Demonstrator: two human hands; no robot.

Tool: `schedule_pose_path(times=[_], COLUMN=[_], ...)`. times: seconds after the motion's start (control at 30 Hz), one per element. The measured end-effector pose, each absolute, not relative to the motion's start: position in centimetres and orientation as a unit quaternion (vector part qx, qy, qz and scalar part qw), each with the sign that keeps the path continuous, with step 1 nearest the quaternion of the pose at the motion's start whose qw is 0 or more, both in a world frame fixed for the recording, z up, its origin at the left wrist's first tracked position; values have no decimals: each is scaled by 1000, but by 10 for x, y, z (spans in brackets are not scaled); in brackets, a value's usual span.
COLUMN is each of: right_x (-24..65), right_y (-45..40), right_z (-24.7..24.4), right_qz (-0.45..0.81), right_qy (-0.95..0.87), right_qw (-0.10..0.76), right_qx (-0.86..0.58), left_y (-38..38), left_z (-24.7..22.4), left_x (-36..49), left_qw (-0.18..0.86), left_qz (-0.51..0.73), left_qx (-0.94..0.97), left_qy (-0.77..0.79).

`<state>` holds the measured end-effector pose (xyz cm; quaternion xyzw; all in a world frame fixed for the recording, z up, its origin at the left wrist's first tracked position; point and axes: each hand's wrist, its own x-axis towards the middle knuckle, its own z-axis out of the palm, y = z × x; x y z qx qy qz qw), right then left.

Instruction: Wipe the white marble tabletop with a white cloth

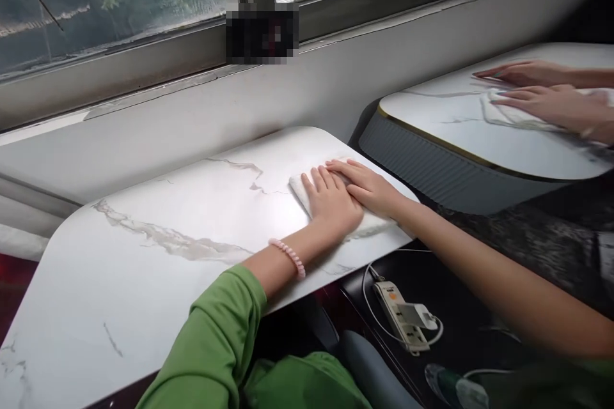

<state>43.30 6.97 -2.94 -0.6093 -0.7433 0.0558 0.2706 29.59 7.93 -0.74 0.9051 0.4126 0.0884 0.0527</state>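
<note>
A folded white cloth lies on the right end of a white marbled tabletop. My left hand rests flat on the cloth with its fingers spread, and a pink bead bracelet circles that wrist. Beside it, my right hand also presses down flat, fingers stretched out, reaching in from the right. The two hands touch or slightly overlap, and they hide much of the cloth.
A co-worker's hands rest over another white cloth on a second table. Below the near table's edge, a power strip with a plugged-in charger lies on a black surface. Windows line the wall behind.
</note>
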Motion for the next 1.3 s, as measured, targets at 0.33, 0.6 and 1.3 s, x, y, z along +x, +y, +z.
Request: schedule_pose_path(times=[0.33,0.6,1.3], right_x=[451,458,470], right_y=[20,48,240], right_z=[-27,-37,-30], right_qz=[26,3,19], right_qy=[-683,-678,-693], right_qw=[223,265,275], right_qx=[-695,-685,-666], left_y=[50,72,246], left_z=[-12,-11,-15], left_x=[321,327,348], left_qw=[66,33,28], left_qz=[121,118,122], left_qx=[925,915,890], left_qy=[355,384,438])
